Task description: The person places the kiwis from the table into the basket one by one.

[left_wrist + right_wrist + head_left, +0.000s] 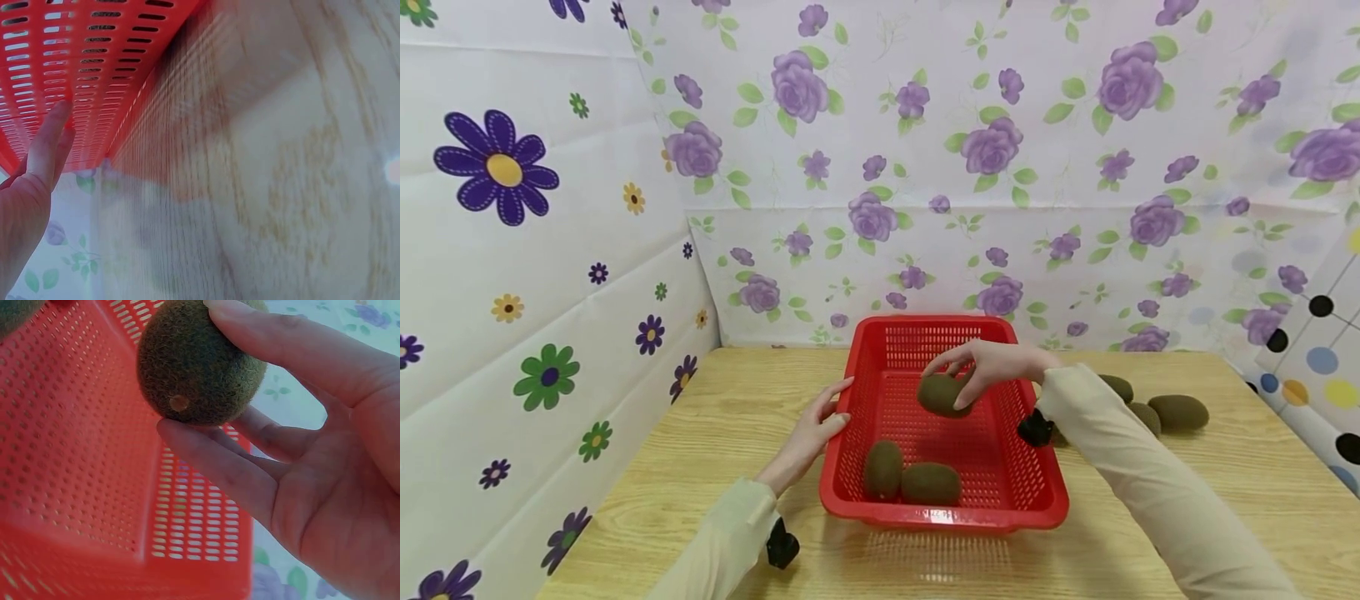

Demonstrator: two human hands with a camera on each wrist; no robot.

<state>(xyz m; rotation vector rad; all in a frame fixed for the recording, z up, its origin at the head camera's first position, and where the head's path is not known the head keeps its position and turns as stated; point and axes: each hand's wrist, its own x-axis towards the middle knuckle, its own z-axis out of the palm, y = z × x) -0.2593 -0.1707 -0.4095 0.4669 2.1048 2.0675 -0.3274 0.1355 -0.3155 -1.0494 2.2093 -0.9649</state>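
The head view is bright, the left wrist view hazy (table (312, 212) gleaming).

The head view looks from above the near side of the table (737, 400), facing forward and down. It is the farthest of the three, so it takes in the whole red basket (940, 518), both hands and the flowered cloth (880, 150) behind. The left wrist view is low, close to the table, and looks along the outer side of the basket toward the cloth; its picture is strongly tilted. With the head view it shares the left hand (812, 425) and this side wall. The right wrist view, also tilted, is very near: it looks past the palm of the right hand (337, 481) to a brown kiwi (194, 369) and the basket's inside. These three appear also in the head view.
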